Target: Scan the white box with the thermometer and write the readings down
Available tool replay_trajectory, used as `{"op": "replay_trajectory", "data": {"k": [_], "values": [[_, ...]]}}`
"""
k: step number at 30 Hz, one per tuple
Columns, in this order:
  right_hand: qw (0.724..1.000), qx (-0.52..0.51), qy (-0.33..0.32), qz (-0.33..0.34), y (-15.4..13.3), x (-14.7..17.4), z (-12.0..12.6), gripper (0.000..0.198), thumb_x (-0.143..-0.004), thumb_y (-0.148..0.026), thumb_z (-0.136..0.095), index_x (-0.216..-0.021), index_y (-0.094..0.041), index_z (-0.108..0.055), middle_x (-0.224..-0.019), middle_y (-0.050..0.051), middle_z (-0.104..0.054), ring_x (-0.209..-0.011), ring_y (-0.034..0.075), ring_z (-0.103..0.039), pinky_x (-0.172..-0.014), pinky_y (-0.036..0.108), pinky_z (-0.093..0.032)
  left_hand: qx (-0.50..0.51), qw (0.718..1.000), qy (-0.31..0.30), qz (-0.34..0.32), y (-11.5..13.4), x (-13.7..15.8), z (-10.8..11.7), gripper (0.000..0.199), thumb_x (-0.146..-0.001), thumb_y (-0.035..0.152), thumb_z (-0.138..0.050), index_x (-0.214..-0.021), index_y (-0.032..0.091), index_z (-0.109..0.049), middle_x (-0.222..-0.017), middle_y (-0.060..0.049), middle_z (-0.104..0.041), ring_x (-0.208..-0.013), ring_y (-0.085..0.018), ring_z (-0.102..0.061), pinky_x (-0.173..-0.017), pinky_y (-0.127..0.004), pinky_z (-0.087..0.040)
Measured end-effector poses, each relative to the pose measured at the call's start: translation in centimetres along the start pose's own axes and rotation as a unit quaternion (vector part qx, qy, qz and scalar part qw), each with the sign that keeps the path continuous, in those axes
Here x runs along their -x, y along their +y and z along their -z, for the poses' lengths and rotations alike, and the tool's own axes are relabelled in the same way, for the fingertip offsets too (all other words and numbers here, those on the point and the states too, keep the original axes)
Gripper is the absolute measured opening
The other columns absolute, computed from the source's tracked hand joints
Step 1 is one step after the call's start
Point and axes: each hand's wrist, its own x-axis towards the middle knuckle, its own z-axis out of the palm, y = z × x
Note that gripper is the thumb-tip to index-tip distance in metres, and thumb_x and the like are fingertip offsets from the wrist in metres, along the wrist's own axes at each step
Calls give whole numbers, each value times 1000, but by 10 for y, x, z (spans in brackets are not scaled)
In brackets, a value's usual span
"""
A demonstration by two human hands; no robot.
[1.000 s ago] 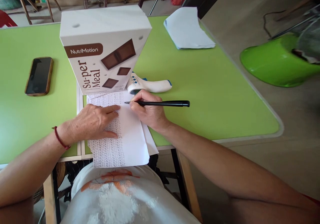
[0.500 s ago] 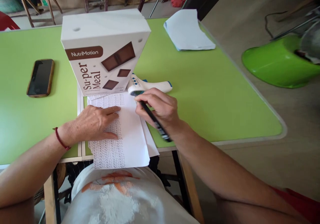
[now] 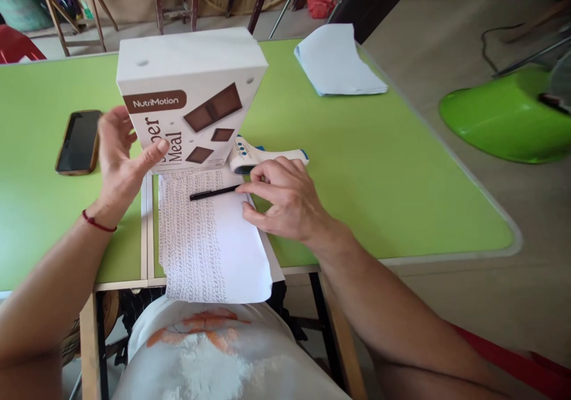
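My left hand (image 3: 125,156) is at the left side of a tall white NutriMotion box (image 3: 167,126), its thumb across the front face and its fingers around the left edge, partly hidden. A slim black pen (image 3: 213,193) lies across the handwritten sheet (image 3: 241,257) in front of the box. My right hand (image 3: 285,197) is at the pen's right end, index fingertip touching or just over it, thumb apart from the other fingers. Just beyond that hand lies a white infrared thermometer (image 3: 267,155), against the box's lower right corner.
The light green table (image 3: 379,197) bears a phone (image 3: 78,142) on the left and a stack of folded white paper (image 3: 339,61) at the far right. A green plastic chair or tub (image 3: 499,117) stands on the floor to the right. Stools (image 3: 176,1) are at the back.
My left hand has left the sheet and moved up to the box's left side. The pen has gone from my right hand's writing grip to lying on the sheet.
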Motion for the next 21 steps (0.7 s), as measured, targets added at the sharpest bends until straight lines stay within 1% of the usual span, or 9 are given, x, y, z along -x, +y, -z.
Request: {"op": "replay_trajectory", "data": {"k": [3, 5, 7, 10, 12, 14, 17, 19, 21], "values": [[999, 12, 6, -31, 1, -1, -4, 16, -79, -21, -61, -81, -20, -77, -80, 5, -57, -79, 23, -52, -74, 39, -40, 62, 997, -24, 40, -15, 1, -3, 85, -67, 59, -90, -131, 25, -47, -129, -10, -61, -123, -32, -60, -99, -47, -54], [996, 30, 16, -80, 4, -1, -6, 19, -82, -20, -60, -90, -20, -77, -88, 8, -60, -86, 27, -56, -80, 44, -44, 70, 996, -26, 49, -22, 1, -5, 82, -64, 52, -94, -129, 24, -51, -127, -10, -64, -123, -33, -61, -100, -47, -54], [989, 63, 16, -132, 10, -1, -9, 27, -84, -19, -57, -105, -18, -75, -105, 13, -63, -100, 32, -57, -87, 49, -45, 65, 996, -19, 52, -25, -1, -4, 77, -65, 49, -94, -126, 23, -55, -125, -11, -65, -122, -32, -62, -100, -48, -55], [978, 103, -34, -176, 19, -3, -13, 43, -86, -19, -53, -128, -15, -64, -130, 19, -60, -119, 38, -53, -98, 55, -43, 39, 998, -1, 46, -23, -2, -1, 74, -65, 52, -92, -124, 23, -58, -122, -10, -67, -116, -32, -65, -98, -48, -56], [975, 104, -77, -183, 23, -5, -16, 50, -88, -19, -50, -137, -13, -56, -137, 20, -58, -124, 38, -52, -102, 59, -40, 13, 999, 15, 35, -16, -2, 1, 77, -63, 53, -94, -124, 23, -58, -121, -11, -67, -114, -32, -66, -96, -48, -57], [974, 91, -102, -182, 27, -5, -19, 51, -90, -19, -48, -139, -11, -53, -133, 21, -62, -121, 38, -55, -104, 61, -39, -11, 999, 33, 36, -4, -2, 3, 79, -59, 53, -95, -121, 21, -59, -118, -10, -69, -111, -32, -68, -93, -47, -58], [978, 59, -102, -174, 34, -5, -20, 46, -90, -19, -48, -134, -8, -57, -113, 21, -69, -105, 36, -61, -99, 60, -43, -23, 995, 51, 77, 14, -1, 6, 72, -59, 54, -95, -112, 19, -61, -108, -9, -72, -102, -32, -70, -90, -48, -59], [981, 40, -67, -175, 40, -4, -17, 45, -88, -20, -51, -130, -6, -60, -102, 20, -70, -96, 35, -62, -92, 57, -48, 4, 994, 29, 108, 23, 0, 8, 64, -63, 53, -93, -108, 18, -64, -107, -9, -74, -100, -32, -72, -88, -47, -61], [980, 21, 3, -198, 44, -4, -8, 47, -86, -23, -57, -129, -6, -61, -98, 20, -69, -91, 35, -63, -83, 55, -52, 51, 989, -37, 132, 30, 0, 11, 56, -69, 49, -91, -109, 18, -66, -109, -10, -75, -101, -32, -73, -86, -44, -63]]}}
